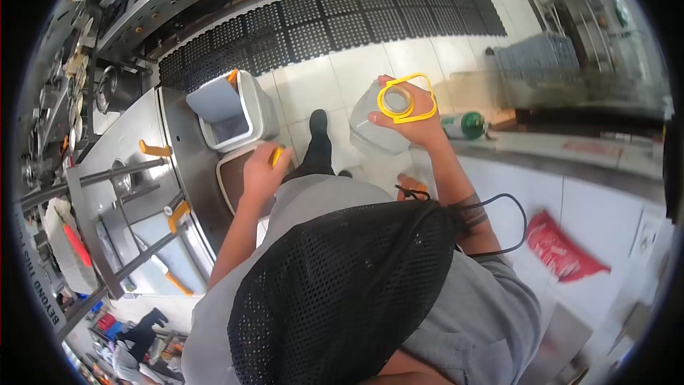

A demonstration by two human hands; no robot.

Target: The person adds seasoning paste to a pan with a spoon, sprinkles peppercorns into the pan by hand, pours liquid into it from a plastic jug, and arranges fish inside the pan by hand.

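Observation:
My right hand [417, 115] is closed around the yellow handle collar [429, 105] of a large translucent jug [367, 128]. The jug's round mouth faces up toward me. Off to the left, my left hand [263, 170] has its fingers curled round a small yellow piece [277, 156]; most of it is hidden in the hand, so its kind does not show. Just beyond that hand is a white bin [262, 110] with a grey inside. Below the hand a second, brown-rimmed bin [226, 164] is partly covered by my arm.
A steel counter [189, 171] on the left carries a white cutting board [146, 232] and yellow-handled knives [177, 281]. Black rubber mats [306, 25] lie on the tiled floor. To the right are a green bottle [467, 125], a counter edge and a red bag [563, 249].

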